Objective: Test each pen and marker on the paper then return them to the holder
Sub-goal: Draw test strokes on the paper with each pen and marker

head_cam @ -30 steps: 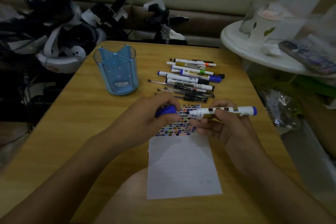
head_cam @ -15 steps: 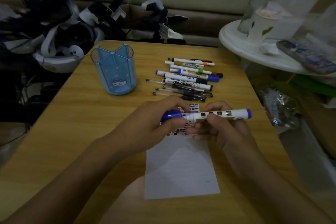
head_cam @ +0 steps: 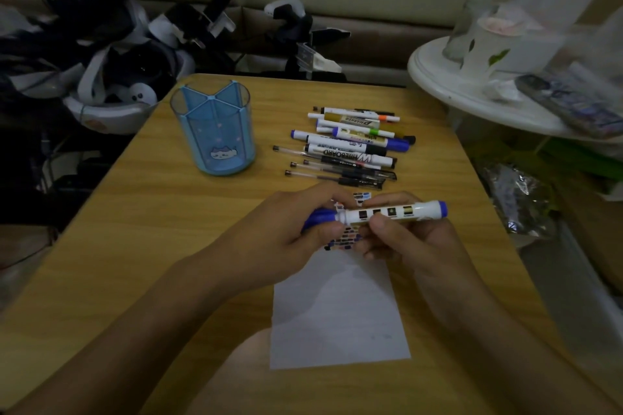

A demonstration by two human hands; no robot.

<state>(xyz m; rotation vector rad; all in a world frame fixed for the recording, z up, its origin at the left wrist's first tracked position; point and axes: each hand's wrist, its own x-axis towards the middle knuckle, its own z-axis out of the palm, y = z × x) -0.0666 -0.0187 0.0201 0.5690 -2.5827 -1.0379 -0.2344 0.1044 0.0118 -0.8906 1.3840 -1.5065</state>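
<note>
Above the white paper [head_cam: 337, 310], both hands hold a white marker with a blue end [head_cam: 397, 211] level. My left hand [head_cam: 286, 229] grips its blue cap [head_cam: 320, 215], which sits on the marker's tip. My right hand [head_cam: 401, 239] pinches the barrel. Small coloured marks cover the paper's far end, partly hidden by my fingers. A row of several pens and markers [head_cam: 350, 145] lies on the wooden table [head_cam: 151, 246] beyond my hands. The blue clear holder [head_cam: 215, 131] stands upright at the left with nothing seen inside.
A round white side table [head_cam: 472, 91] with a cup and a remote stands at the right. Dark headsets, straps and other gear [head_cam: 101, 44] pile up behind the table's left corner. A crinkled foil bag [head_cam: 515, 202] lies to the right, below the table edge.
The blue cap was apart from the marker a second ago. My left hand has brought it to the right onto the tip, and now it is seated.
</note>
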